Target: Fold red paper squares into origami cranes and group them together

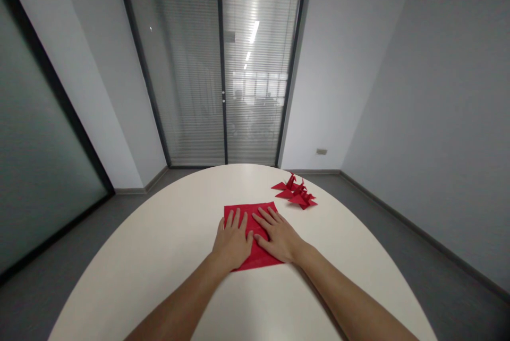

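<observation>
A square sheet of red paper [261, 262] lies flat on the white table. My left hand [233, 240] rests palm down on its left part, fingers stretched toward the far edge. On the right part lies my right hand [278, 236], also palm down, with its fingers spread and pointing to the upper left. The two thumbs come close to each other near the middle of the sheet. Both hands cover much of the paper, so its surface beneath them is hidden. Neither hand grips anything.
Several folded red paper cranes [298, 192] stand close together beyond the sheet, to the right, near the far rim of the round white table [167, 256]. Behind the table are a glass partition with blinds [255, 128] and a grey wall [430, 118].
</observation>
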`<state>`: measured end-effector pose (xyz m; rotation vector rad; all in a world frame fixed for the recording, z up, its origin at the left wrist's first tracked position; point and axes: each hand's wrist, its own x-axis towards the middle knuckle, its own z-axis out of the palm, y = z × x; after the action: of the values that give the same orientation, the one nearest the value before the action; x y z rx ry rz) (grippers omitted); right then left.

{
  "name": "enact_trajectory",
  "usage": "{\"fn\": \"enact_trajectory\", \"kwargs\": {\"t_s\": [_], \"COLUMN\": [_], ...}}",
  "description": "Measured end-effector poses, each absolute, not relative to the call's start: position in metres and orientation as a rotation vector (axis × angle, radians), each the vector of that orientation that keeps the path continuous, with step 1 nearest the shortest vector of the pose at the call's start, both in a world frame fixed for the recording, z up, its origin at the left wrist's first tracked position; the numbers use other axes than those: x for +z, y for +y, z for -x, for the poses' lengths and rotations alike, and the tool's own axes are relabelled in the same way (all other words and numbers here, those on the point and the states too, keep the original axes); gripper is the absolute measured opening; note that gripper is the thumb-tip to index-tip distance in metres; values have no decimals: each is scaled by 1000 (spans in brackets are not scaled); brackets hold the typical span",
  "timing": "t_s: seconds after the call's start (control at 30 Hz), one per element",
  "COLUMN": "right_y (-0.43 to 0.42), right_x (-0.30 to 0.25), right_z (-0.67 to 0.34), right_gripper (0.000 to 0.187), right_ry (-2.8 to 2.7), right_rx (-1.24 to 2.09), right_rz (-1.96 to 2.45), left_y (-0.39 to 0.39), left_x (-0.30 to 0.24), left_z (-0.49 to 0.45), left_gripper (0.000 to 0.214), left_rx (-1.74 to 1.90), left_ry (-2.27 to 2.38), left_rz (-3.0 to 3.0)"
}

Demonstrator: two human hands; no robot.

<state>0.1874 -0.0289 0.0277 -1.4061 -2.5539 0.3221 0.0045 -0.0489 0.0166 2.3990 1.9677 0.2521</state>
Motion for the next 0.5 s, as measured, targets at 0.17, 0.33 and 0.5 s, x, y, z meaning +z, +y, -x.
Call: {"fn": "enact_trajectory", "kwargs": {"t_s": [0.17, 0.33, 0.5], "right_y": [-31, -29, -28], "right_x": [32, 29, 26], "right_z": [-186, -187, -188], "right_gripper": [75, 78, 71], "right_ry": [-2553, -2532, -2508], "right_rx": [343, 347, 312], "right_rz": [1451, 1435, 1403], "left_y": [-44, -49, -58], "left_x": [25, 32, 29], "left_z": [6, 5, 1], "left_gripper": [59, 54, 59], "left_rx": [213, 457, 275], "left_ry": [2163, 1957, 1681], "left_rz": [-2329, -2526, -2486]}}
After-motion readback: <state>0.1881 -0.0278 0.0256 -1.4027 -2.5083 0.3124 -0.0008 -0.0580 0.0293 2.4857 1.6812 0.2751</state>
